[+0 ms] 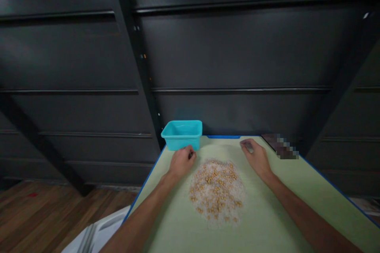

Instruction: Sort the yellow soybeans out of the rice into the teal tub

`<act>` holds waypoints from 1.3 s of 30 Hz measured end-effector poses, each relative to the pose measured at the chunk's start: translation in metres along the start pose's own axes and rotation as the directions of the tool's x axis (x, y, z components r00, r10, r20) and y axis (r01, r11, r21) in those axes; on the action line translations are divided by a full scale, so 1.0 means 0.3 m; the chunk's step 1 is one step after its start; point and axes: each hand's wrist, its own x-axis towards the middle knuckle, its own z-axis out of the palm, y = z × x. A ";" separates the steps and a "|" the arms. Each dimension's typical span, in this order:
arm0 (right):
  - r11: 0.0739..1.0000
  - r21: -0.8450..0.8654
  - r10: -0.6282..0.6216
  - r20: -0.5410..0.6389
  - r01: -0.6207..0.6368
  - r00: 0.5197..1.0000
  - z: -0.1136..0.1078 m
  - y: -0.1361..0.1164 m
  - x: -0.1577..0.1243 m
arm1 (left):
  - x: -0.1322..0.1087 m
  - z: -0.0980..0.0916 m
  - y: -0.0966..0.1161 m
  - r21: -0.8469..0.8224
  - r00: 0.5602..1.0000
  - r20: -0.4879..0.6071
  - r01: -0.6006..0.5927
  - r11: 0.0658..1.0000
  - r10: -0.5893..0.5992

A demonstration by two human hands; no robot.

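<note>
A heap of white grains mixed with tan beans [217,192] lies on a pale green table [267,221]. My left hand [181,163] rests at the heap's far left edge, its fingers curled in a pinch close to a turquoise plastic tub [182,134]. What the pinch holds is too small to make out. My right hand [255,156] lies palm down at the heap's far right, fingers stretched toward the table's far edge.
The table has a blue rim [222,137] and stands against a dark panelled wall [237,67] with a slanted black post [139,67]. A blurred dark object [280,146] lies at the far right corner. Wooden floor [44,213] and a white object [97,233] show at the lower left.
</note>
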 end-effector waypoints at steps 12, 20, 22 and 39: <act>0.901 0.415 0.153 -0.022 -0.130 0.988 0.035 -0.017 -0.006 | 0.011 -0.035 0.013 -0.257 0.926 -0.305 0.143 0.956 -0.221; 0.904 0.410 0.160 -0.058 -0.122 0.985 0.033 -0.031 -0.006 | 0.006 -0.041 0.024 -0.435 0.896 -0.325 0.143 0.889 -0.303; 0.896 0.428 0.152 -0.049 -0.117 0.987 0.040 -0.026 -0.006 | 0.002 -0.049 0.033 -0.504 0.883 -0.314 0.157 0.849 -0.350; 0.976 0.213 -0.009 0.210 -0.037 0.978 0.046 -0.032 -0.020 | 0.010 -0.053 0.044 -0.615 0.813 -0.339 0.190 0.765 -0.474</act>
